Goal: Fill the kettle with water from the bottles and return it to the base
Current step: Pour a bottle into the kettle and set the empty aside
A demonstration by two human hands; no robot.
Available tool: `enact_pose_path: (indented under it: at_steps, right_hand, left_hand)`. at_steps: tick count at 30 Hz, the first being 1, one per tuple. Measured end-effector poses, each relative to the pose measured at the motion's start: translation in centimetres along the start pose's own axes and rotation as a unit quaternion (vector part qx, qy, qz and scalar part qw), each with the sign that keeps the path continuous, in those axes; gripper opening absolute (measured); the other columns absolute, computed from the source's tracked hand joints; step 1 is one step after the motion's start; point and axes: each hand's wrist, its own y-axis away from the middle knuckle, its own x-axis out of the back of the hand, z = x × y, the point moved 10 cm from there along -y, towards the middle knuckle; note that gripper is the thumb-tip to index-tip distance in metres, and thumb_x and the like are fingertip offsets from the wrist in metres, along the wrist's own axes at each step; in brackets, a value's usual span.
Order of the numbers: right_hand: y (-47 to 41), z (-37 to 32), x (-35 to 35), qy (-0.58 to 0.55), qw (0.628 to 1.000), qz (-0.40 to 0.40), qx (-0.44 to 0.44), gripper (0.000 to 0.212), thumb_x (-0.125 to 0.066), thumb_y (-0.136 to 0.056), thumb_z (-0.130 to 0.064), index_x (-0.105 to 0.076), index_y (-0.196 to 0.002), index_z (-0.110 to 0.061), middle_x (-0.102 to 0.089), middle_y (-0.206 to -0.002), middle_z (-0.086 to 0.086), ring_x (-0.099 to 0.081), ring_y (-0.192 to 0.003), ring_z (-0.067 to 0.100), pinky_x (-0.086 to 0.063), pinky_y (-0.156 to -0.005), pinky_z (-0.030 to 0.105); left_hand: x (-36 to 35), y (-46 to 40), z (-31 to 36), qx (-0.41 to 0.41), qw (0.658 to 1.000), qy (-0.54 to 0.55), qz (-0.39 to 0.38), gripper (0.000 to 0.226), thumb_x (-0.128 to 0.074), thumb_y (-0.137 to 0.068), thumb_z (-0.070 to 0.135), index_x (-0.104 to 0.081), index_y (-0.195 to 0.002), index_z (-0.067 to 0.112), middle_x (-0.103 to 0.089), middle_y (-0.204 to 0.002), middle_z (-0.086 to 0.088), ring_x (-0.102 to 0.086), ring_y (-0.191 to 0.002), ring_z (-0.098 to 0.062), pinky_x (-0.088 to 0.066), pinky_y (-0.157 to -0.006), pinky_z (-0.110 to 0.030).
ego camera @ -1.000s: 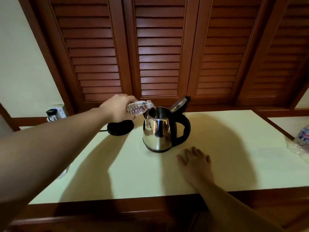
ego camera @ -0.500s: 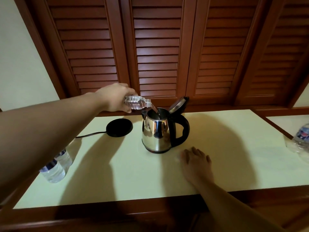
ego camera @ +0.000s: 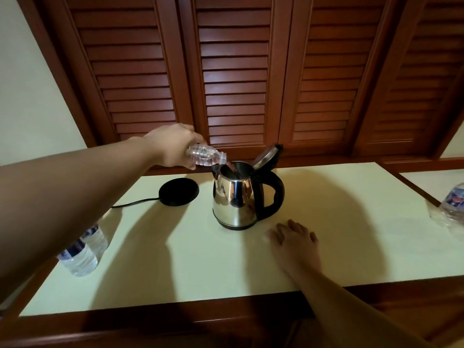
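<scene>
A steel kettle [ego camera: 234, 204] with a black handle stands on the pale counter [ego camera: 175, 259], its lid tipped open toward the back. My left hand [ego camera: 173, 145] grips a clear water bottle [ego camera: 204, 154] held nearly level, its mouth over the kettle's opening, and water streams in. The round black base [ego camera: 179, 191] lies to the kettle's left with its cord running left. My right hand [ego camera: 296, 241] rests flat on the counter just in front of and to the right of the kettle, fingers apart and holding nothing.
Two water bottles [ego camera: 84, 252] stand at the counter's left edge, partly hidden by my left arm. Another bottle [ego camera: 453, 204] lies at the far right. Wooden louvred doors [ego camera: 233, 71] close off the back, and a wooden ledge runs along the counter's front edge.
The view has shifted, bringing the two bottles at the left into sight. My left hand has kept the bottle tilted over the kettle. My right hand has stayed flat on the counter.
</scene>
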Motion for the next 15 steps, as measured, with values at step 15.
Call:
enact_pose_path:
  at_steps: [15]
  right_hand:
    - [0.0,-0.1,0.3,0.003,1.0,0.005,-0.008,0.047,-0.035,-0.102,-0.054,-0.055,-0.141,-0.036,-0.04,-0.159,-0.002,-0.027,-0.149,0.02,-0.015,-0.122,0.049]
  left_hand:
    - [1.1,-0.5,0.9,0.007,1.0,-0.022,0.009,0.068,-0.089,-0.073,0.045,-0.06,-0.133,0.028,-0.069,-0.127,0.001,-0.06,-0.12,-0.027,-0.052,-0.094,-0.043]
